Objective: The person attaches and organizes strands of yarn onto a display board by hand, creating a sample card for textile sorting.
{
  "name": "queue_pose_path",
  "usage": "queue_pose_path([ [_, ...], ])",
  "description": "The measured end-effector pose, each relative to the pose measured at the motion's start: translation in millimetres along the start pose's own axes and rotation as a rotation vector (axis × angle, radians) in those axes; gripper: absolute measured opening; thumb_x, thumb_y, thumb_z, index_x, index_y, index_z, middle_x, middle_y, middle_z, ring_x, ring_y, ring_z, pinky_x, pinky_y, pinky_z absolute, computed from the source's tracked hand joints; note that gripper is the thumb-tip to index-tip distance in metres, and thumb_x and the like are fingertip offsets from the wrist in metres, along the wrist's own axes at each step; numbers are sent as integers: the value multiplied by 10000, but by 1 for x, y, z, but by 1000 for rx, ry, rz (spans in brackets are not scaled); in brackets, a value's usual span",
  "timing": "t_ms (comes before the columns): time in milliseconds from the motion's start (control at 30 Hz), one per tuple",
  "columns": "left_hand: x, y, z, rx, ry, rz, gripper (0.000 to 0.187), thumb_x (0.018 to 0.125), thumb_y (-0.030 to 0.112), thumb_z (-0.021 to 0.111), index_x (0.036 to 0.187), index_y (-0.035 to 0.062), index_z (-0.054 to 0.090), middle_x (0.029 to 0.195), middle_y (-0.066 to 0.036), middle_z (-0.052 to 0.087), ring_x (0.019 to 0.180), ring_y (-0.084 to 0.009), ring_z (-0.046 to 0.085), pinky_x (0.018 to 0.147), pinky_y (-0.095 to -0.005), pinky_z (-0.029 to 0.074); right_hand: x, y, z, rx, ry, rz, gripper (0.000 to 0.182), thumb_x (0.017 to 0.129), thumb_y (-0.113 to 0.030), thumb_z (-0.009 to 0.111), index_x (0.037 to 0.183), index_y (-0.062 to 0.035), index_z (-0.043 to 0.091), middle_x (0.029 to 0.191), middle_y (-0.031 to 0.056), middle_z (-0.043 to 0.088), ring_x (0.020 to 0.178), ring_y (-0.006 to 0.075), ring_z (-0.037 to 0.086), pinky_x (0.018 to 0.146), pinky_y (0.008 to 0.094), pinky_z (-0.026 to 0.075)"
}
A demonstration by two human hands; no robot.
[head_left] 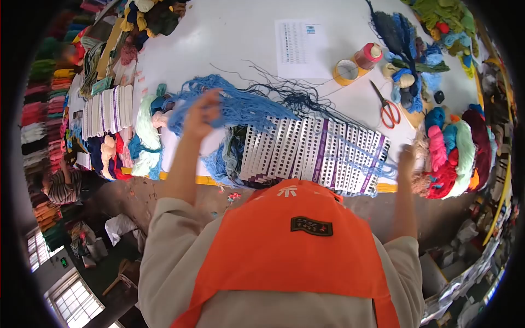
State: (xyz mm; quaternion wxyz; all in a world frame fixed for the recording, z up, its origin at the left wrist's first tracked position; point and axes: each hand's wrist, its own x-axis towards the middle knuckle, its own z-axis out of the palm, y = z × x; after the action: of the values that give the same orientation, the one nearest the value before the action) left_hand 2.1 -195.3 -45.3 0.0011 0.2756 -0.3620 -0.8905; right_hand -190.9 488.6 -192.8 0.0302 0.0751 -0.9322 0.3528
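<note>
My left hand (203, 116) is over a loose bundle of blue yarn (224, 106) left of centre, its fingers apart and slightly blurred. Across a row of white cards with punched holes (295, 150), thin light-blue strands stretch toward the right. They reach my right hand (406, 159), whose blurred fingers look closed around the strand ends. Purple bands mark some cards. Dark navy threads (298, 95) lie tangled just behind the cards. More blue yarn hangs at the cards' left end, near the table's front edge.
Scissors with orange handles (389, 113) lie at right, near thread cones (367, 56). A printed sheet (298, 49) rests farther back. Colourful yarn skeins (454, 147) crowd the right side. More cards (108, 112) stand at left beside a mint-green skein (146, 131). Another person (64, 183) is at far left.
</note>
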Motion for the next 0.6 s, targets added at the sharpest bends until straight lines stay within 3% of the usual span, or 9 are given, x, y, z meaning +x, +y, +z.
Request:
queue_pose_path([
  [33, 14, -34, 22, 12, 58, -132, 293, 905, 218, 638, 1121, 20, 637, 843, -5, 580, 548, 3, 362, 412, -126, 235, -4, -70, 30, 181, -152, 280, 210, 935, -215, 452, 1017, -84, 595, 785, 86, 578, 635, 213, 550, 609, 387, 464],
  [67, 24, -64, 47, -11, -12, -259, 269, 905, 221, 638, 1081, 18, 657, 894, -14, 600, 559, 2, 382, 416, -117, 226, -5, -57, 78, 113, -242, 134, 240, 957, -286, 460, 1005, -85, 583, 779, 125, 604, 641, 238, 588, 620, 405, 467],
  [100, 39, -94, 58, 109, -3, -331, 255, 900, 229, 644, 1053, 26, 671, 932, -27, 637, 568, -2, 413, 421, -134, 237, -9, -132, 87, 57, -327, 146, 254, 967, -320, 466, 1025, -99, 576, 774, 156, 631, 677, 275, 636, 640, 422, 480],
  [167, 65, -146, 78, 443, 116, -404, 238, 863, 254, 667, 899, 21, 702, 831, -66, 690, 540, -54, 477, 425, -196, 307, -9, -204, 116, 158, -548, 255, 250, 967, -329, 479, 1069, -123, 578, 735, 184, 647, 679, 351, 651, 627, 449, 486],
  [233, 83, -183, 93, 721, 196, -390, 253, 846, 256, 663, 812, 8, 704, 728, -80, 686, 506, -99, 533, 437, -242, 361, -14, -209, 162, 218, -578, 127, 190, 955, -291, 523, 1059, -145, 584, 727, 202, 645, 678, 377, 651, 633, 464, 490],
  [267, 87, -197, 99, 816, 262, -366, 264, 839, 253, 657, 783, -1, 702, 682, -83, 676, 488, -121, 555, 444, -262, 390, -14, -219, 175, 255, -553, 53, 196, 933, -252, 583, 1076, -119, 595, 643, 106, 614, 583, 233, 631, 555, 372, 485],
  [333, 100, -219, 93, 803, 249, -351, 262, 845, 242, 657, 774, -7, 694, 673, -80, 666, 490, -145, 591, 469, -285, 439, -10, -234, 186, 281, -597, 18, 200, 951, -290, 529, 1060, -127, 571, 734, 203, 642, 706, 389, 644, 650, 464, 490],
  [400, 107, -232, 92, 983, 170, -323, 249, 841, 228, 695, 885, -15, 665, 700, -44, 661, 509, -106, 551, 463, -268, 388, -1, -239, 190, 209, -730, 52, 208, 957, -297, 512, 1074, -131, 560, 753, 195, 646, 720, 396, 637, 661, 467, 486],
  [600, 100, -229, 98, 610, 178, -280, 152, 839, 127, 688, 901, -6, 648, 643, -17, 584, 484, -94, 485, 451, -254, 368, 5, -243, 194, 167, -842, 70, 210, 964, -303, 486, 1117, -167, 533, 766, 172, 652, 731, 393, 636, 659, 479, 473],
])
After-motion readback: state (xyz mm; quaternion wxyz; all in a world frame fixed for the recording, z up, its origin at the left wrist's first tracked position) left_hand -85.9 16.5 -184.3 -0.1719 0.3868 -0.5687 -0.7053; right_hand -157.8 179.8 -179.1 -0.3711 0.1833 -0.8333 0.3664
